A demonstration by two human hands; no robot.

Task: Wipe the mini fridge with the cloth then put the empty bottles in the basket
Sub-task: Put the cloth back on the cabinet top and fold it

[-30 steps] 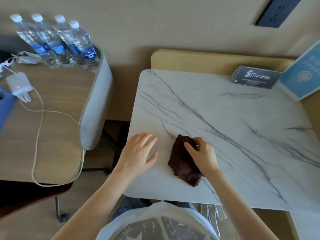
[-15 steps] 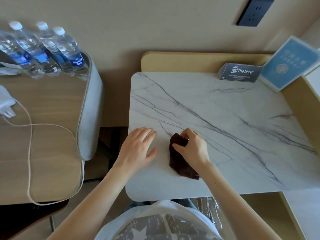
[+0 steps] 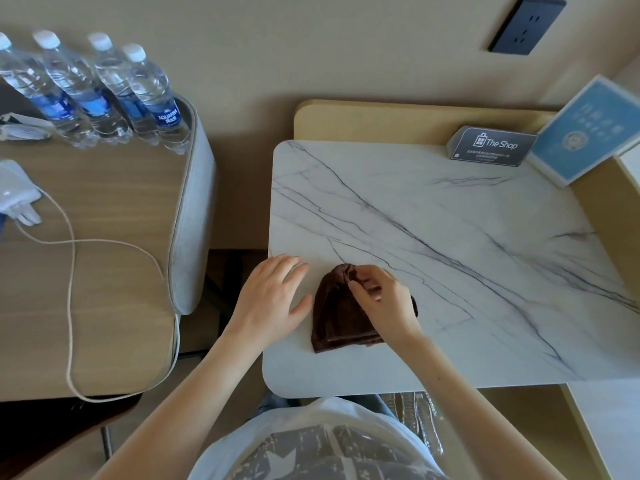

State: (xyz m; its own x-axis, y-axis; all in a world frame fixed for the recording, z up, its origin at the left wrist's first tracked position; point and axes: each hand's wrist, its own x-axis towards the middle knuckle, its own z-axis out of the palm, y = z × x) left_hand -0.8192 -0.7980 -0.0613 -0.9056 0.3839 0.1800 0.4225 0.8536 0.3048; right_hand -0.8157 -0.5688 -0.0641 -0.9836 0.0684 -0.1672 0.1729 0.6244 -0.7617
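Standing bottles (image 3: 104, 98): four, capped, well left of the marble top (image 3: 450, 254).
Left hand (image 3: 273, 296): flat on the marble top's near-left part, fingers straight, empty.
Cloth (image 3: 337, 317): brown, on the marble top's near part.
Right hand (image 3: 384, 299): on the marble top, fingers pinching the cloth's bunched far end.

Dark card (image 3: 491, 146), far right on the marble top (image 3: 450, 237): white lettering reads "The Shop", set beside a shopping-bag symbol. The smaller lines of print beneath it are too small to read.

Rightmost bottle (image 3: 152, 91), far left on the wooden desk (image 3: 114, 202): the blue label reads "AQUAFINA". The other three bottles (image 3: 79, 95) to its left carry blue labels with blurred print.

Blue placard (image 3: 585, 129), just right of the dark card: round emblem and pale characters, not legible.
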